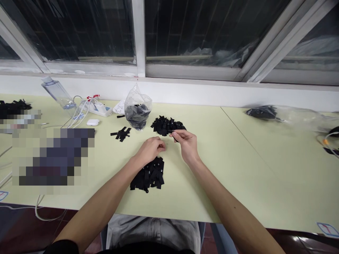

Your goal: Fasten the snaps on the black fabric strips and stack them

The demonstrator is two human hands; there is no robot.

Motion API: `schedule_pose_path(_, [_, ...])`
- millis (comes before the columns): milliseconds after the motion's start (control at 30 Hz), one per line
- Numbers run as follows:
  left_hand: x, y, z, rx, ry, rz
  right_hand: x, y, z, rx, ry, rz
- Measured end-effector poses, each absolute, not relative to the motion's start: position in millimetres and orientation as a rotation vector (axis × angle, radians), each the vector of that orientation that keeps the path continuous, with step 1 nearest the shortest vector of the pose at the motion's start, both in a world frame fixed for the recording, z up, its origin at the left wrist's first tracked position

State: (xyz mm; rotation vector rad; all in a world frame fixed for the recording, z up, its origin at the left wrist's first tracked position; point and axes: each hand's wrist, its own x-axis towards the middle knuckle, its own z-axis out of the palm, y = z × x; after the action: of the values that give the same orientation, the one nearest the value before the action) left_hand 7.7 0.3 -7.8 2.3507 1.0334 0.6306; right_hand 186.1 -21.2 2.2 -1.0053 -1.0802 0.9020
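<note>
My right hand (185,143) pinches a small black strip at the near right edge of a heap of black strips (165,125). To its left, my left hand (152,150) has its fingers curled together above another pile of black strips (150,174), which bear small light marks. Whatever lies between the left fingertips is too small to make out. A few loose black strips (121,134) lie farther left. Behind them stands a clear plastic bag (138,109) with black pieces inside.
At the left are a tilted clear bottle (58,93), a power strip (102,108) with white cables, a white earphone case (93,122) and a blurred dark object (58,155). A plastic bag with black contents (265,112) lies at the back right, below the window.
</note>
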Motion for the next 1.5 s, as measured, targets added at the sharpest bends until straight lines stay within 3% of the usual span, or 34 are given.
schedule_pose_path(633, [6.5, -1.5, -15.1, 2.545, 1.073, 0.632, 180.6, -23.5, -2.4, -1.044, -1.186, 0.927])
schedule_pose_path(1033, [4.8, 7.9, -7.6, 1.783, 1.096, 1.206, 177.1, -27.7, -0.8, -1.084, -1.351, 0.946])
schedule_pose_path(1500, [15.5, 2.8, -10.0, 1.571, 0.823, 1.215, 173.2, -33.4, 8.1, -1.130, -1.497, 0.790])
